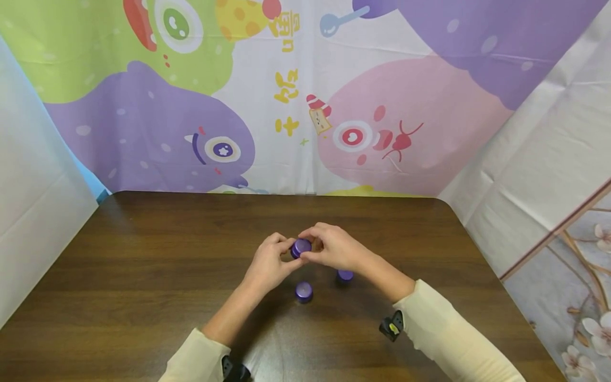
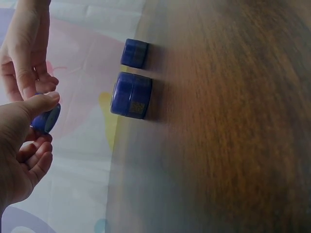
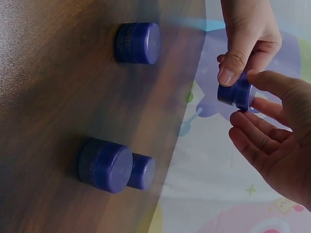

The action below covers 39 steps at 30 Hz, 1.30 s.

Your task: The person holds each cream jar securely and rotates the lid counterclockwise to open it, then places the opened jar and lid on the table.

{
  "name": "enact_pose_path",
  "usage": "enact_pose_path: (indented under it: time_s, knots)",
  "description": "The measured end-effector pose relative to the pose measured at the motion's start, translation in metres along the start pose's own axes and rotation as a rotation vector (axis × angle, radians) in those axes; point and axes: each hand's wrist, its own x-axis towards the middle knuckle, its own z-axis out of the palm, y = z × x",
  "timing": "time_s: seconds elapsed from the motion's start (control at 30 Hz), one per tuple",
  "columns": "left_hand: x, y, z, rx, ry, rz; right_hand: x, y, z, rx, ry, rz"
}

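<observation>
Both hands hold one small purple cosmetic jar (image 1: 300,248) above the table, its lid facing up. My left hand (image 1: 270,262) pinches the jar from the left, with the thumb along its body in the right wrist view. From the right, my right hand (image 1: 336,247) grips the lid (image 3: 246,96) between thumb and fingers. A narrow step shows between lid and body there. One closed purple jar (image 1: 304,292) stands on the table below the hands. Another jar (image 1: 345,276) is partly hidden under the right wrist. The right wrist view also shows a smaller jar (image 3: 142,171) behind a larger one (image 3: 105,165).
The brown wooden table (image 1: 143,297) extends around the hands. A cartoon-printed curtain (image 1: 305,175) hangs along its far edge, with white cloth (image 1: 43,159) at the left. On the right stands a flower-patterned panel (image 1: 568,276). Black wrist cameras (image 1: 392,326) sit at the sleeves.
</observation>
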Motion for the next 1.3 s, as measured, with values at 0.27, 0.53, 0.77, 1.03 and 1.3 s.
enact_pose_path:
  time_s: [0.27, 0.53, 0.77, 1.03, 1.3]
  knots:
    - [-0.0003, -0.0007, 0.0001, 0.004, 0.010, 0.011, -0.0001, -0.0002, 0.0007, 0.004, -0.018, -0.035]
    - [-0.0012, -0.0024, 0.0001, 0.004, 0.017, 0.015, -0.0004, -0.0008, -0.0005, -0.005, -0.001, 0.006]
    - [-0.0011, -0.0019, 0.0005, -0.003, 0.015, 0.015, 0.0002, 0.0019, 0.0009, -0.006, -0.017, -0.018]
    - [-0.0011, -0.0025, 0.0001, 0.001, 0.017, 0.018, 0.0003, 0.0008, 0.0000, 0.002, -0.012, -0.010]
    - [-0.0005, -0.0020, 0.0000, -0.003, 0.013, 0.014, -0.0003, 0.0013, 0.0001, -0.006, -0.023, 0.019]
